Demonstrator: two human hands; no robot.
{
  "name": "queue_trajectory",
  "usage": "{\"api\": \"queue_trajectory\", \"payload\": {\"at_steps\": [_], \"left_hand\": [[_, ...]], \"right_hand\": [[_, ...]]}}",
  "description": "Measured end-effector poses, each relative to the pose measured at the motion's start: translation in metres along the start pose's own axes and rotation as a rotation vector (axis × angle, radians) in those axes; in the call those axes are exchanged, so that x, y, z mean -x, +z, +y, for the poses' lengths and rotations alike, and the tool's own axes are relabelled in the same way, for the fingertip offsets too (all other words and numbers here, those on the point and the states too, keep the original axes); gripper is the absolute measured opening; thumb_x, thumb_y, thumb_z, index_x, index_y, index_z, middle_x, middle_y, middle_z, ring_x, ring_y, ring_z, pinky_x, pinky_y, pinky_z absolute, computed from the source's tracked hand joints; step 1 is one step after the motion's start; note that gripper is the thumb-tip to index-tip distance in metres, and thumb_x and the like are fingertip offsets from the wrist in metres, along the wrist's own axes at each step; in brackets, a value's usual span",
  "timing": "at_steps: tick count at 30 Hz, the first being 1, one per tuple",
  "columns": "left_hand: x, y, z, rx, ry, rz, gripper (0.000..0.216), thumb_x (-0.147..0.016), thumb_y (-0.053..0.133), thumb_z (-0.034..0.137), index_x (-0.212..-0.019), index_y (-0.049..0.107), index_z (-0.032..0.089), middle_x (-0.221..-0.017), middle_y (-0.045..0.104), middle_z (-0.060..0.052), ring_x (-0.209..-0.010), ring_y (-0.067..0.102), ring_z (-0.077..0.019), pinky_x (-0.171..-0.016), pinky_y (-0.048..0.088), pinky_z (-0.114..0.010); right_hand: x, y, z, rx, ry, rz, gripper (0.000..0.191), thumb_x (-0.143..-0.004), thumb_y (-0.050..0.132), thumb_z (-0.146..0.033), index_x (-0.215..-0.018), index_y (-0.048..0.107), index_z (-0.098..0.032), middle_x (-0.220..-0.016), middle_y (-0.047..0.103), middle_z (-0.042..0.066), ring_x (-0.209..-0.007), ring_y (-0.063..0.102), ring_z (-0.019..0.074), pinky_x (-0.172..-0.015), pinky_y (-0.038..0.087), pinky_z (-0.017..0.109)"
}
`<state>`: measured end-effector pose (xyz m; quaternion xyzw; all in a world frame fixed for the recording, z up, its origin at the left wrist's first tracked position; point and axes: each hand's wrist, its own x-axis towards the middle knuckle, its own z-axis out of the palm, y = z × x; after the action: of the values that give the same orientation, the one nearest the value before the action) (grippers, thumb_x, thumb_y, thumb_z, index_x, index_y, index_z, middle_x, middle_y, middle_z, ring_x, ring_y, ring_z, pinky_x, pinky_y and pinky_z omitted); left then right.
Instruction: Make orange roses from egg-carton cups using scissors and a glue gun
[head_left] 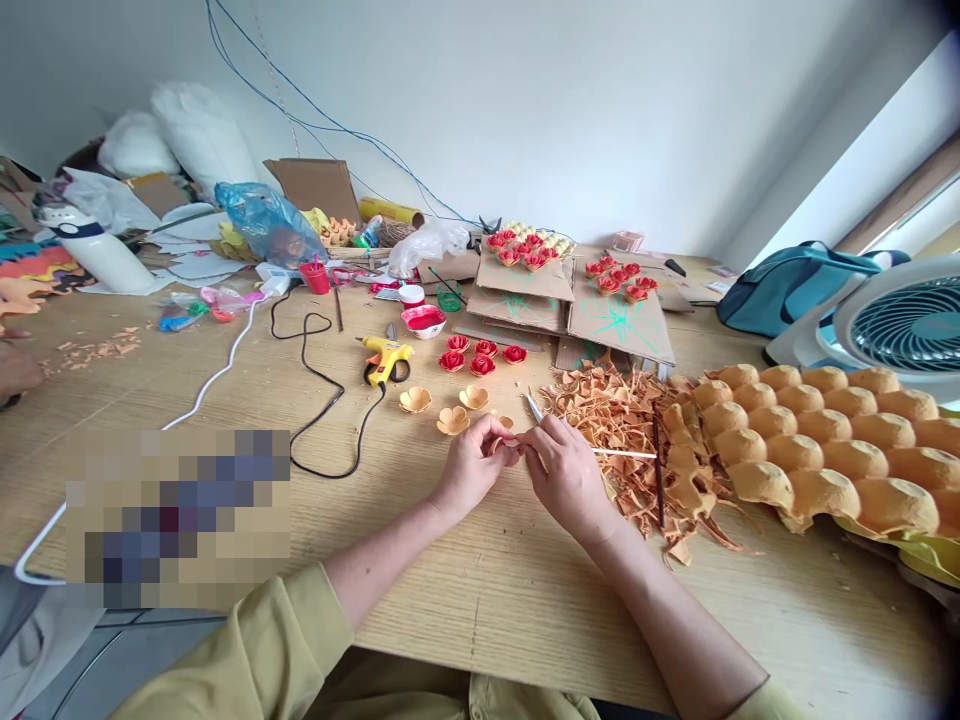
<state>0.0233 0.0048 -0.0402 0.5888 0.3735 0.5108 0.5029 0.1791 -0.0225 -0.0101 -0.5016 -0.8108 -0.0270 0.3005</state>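
My left hand [478, 462] is closed in a pinch over the table, with a small tan piece, mostly hidden, at its fingertips. Right beside it, my right hand [568, 468] is closed too, its fingertips meeting the left ones. A grey pointed blade [534, 407] sticks out above the right knuckles; its handle is hidden. From behind that hand a thin white stick [626, 454] runs to the right. Just beyond my hands lie several tan egg-carton flower cups [453, 420], one partly covered by my left fingers. Further back sit several red paper roses [485, 349].
A pile of carton scraps [619, 420] with a dark stick [659, 470] lies right, beside egg trays [825, 430]. A yellow glue gun [387, 358] trails a black cord. Behind are red paint [424, 320] and roses on cardboard [619, 320]. Another person's hand [16, 370] shows far left.
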Motion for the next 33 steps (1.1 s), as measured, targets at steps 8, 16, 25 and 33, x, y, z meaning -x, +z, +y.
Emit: {"api": "queue_trajectory", "payload": {"at_steps": [8,16,25,33], "left_hand": [[-0.0004,0.0030,0.0023,0.126,-0.083,0.004,0.015,-0.078,0.070,0.024,-0.081,0.057,0.017,-0.072,0.061,0.002,-0.066,0.059,-0.0116,-0.065,0.048,-0.024],[0.0011,0.0002,-0.0002,-0.079,-0.031,0.027,0.008,-0.080,0.067,0.020,-0.079,0.059,0.017,-0.065,0.053,0.004,-0.059,0.049,-0.0099,-0.057,0.041,-0.021],[0.0009,0.0024,0.0053,0.053,-0.040,-0.001,0.009,-0.083,0.066,0.022,-0.083,0.058,0.017,-0.066,0.061,0.003,-0.062,0.059,-0.0118,-0.062,0.046,-0.023],[0.0002,0.0039,0.0051,0.187,-0.104,-0.010,0.015,-0.081,0.069,0.021,-0.080,0.055,0.018,-0.059,0.061,0.004,-0.056,0.054,-0.0102,-0.057,0.039,-0.022]], "right_hand": [[0.0013,-0.0037,0.0005,-0.173,0.040,0.034,0.019,-0.097,0.053,-0.016,-0.099,0.070,-0.021,-0.086,0.059,0.006,-0.080,0.057,0.0198,-0.072,0.045,0.030],[0.0019,-0.0022,0.0020,-0.233,0.078,0.004,0.024,-0.093,0.053,-0.012,-0.102,0.073,-0.021,-0.088,0.060,0.006,-0.083,0.058,0.0201,-0.075,0.046,0.030],[0.0027,-0.0033,0.0007,-0.241,0.123,0.014,0.022,-0.095,0.053,-0.015,-0.102,0.074,-0.021,-0.084,0.059,0.005,-0.078,0.057,0.0189,-0.070,0.044,0.028],[0.0012,-0.0061,-0.0043,0.165,-0.058,-0.007,0.021,-0.098,0.051,-0.019,-0.092,0.071,-0.020,-0.085,0.059,0.006,-0.078,0.052,0.0215,-0.072,0.038,0.033]]}}
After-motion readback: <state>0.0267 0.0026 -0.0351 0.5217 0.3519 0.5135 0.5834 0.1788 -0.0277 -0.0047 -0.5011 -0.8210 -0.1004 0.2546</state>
